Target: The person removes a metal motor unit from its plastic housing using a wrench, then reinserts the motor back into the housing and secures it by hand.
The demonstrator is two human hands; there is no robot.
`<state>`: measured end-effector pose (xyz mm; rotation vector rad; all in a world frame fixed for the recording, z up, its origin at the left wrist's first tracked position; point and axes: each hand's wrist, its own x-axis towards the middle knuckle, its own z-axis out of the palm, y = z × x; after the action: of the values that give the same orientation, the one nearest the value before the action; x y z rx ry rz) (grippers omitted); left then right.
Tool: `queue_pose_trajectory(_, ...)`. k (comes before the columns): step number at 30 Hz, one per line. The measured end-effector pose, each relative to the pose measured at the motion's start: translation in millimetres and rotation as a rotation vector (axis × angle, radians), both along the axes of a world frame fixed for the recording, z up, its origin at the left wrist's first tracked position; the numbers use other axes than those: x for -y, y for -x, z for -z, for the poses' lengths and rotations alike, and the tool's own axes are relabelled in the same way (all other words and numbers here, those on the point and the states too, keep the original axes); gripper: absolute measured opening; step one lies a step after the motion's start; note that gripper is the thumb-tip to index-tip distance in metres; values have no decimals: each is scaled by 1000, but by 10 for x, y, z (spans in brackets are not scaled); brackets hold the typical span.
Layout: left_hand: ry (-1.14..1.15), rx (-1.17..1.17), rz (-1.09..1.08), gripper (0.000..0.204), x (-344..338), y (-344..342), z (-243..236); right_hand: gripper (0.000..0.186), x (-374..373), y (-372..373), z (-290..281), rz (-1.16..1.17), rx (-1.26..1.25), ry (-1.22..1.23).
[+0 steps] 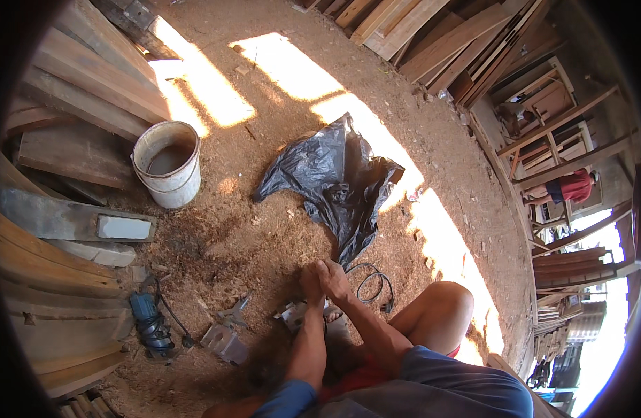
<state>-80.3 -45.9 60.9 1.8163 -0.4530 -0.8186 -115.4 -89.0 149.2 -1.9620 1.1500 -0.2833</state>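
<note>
My left hand (311, 283) and my right hand (333, 281) are close together in front of my knees, low over the sawdust floor. Both have their fingers closed; whatever is between them is too small or hidden to make out. A crumpled black plastic bag (327, 177) lies just beyond, its narrow end reaching the right hand; I cannot tell whether the hand grips it. Below my left forearm, a metallic object (291, 317) is partly covered. A looped black cable (380, 275) with a plug rests to the right of my right hand.
At left stand a dirty white bucket (168, 188), a blue power tool (151, 324), a clear plastic container (225, 344) and a grey metal tool (235, 312). Stacked timber (76, 327) lines the left side; boards (453, 42) lean at top right. A person in red (575, 187) bends at far right.
</note>
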Motion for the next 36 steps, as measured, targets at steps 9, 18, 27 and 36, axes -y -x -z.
queue_pose_trajectory(9,-38,21,-120,41,27,25,636,33,-71,-302,-42,-5,51,265)
queue_pose_trajectory(18,-222,9,-92,46,100,-83,715,21,-63,-394,62,-94,-31,256)
queue_pose_trajectory(27,-237,-36,-33,47,53,-26,1064,28,-153,-446,-39,-135,-12,179)
queue_pose_trajectory(36,-183,333,42,35,237,107,995,29,156,-372,177,-128,-92,271)
